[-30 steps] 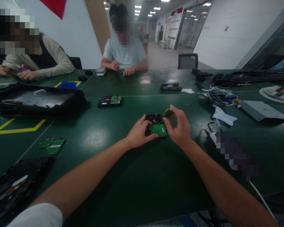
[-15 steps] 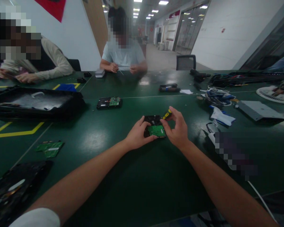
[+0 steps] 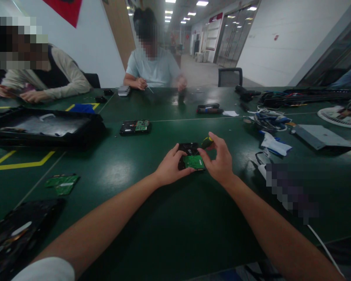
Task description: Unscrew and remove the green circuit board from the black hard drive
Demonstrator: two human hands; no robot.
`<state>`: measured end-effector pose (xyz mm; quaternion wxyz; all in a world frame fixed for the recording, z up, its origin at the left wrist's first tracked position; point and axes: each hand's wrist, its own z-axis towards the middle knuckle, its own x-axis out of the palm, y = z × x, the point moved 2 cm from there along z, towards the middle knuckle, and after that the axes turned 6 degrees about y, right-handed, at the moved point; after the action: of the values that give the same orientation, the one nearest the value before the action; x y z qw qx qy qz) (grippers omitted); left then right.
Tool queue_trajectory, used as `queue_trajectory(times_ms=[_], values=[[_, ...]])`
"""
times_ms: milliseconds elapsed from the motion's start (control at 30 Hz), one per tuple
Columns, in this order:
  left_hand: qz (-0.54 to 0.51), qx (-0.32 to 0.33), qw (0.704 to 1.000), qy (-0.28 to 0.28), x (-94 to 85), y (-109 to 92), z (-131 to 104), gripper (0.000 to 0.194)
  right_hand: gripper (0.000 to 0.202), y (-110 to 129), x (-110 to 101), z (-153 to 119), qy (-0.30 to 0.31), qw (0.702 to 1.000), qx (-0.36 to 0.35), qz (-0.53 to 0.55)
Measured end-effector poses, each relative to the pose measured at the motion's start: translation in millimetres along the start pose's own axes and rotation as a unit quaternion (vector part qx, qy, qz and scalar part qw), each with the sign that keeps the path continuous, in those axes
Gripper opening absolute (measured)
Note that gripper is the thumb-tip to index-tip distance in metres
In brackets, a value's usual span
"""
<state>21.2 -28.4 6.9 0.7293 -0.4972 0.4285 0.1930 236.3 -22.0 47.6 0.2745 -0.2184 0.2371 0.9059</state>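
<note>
Going left to right, starting with a loose circuit board [image 3: 64, 184] on the green surface [image 3: 134, 230], then a spare drive [image 3: 130, 128] farther back, both well apart from the hands. Next up, the left grip [image 3: 169, 167], clasping the hard drive [image 3: 188, 147] around its left side, fingers at the far-left corner, thumb along the near edge. So basically no gap on that side.

Lying flat on the surface, straight ahead of the person: the hard drive, with its green panel [image 3: 194, 160] toward the near end. Long axis probably pointing away from the person, but tough to call with fingers over the edges tbh.

Right at the far-right corner, the screwdriver [image 3: 206, 143], handle slanting up and to the right. No clear view of the tip, so can't tell about contact with a screw. Then the right grip [image 3: 221, 160], pinching that handle, coming in from the right. Close to the right edge too, maybe brushing it, can't say. Definitely touching on the left, though. Farther right, well apart, a metal box [image 3: 321, 136].
</note>
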Motion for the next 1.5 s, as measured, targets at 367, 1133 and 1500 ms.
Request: queue_trajectory(times_ms=[367,1133,1500], values=[[0.001,0.006,1.0,-0.003,0.4,0.5,-0.4,0.068,0.072,-2.6,0.2,-1.5,0.003,1.0,0.01,-0.012],[-0.003,0.0,1.0,-0.002,0.3,0.7,-0.2,0.069,0.072,-1.4,-0.5,-0.2,0.002,1.0,0.008,0.001],[-0.004,0.001,1.0,-0.004,0.2,-0.3,-0.5,0.069,0.072,-4.8,4.0,-2.4,0.006,0.999,0.009,0.037]])
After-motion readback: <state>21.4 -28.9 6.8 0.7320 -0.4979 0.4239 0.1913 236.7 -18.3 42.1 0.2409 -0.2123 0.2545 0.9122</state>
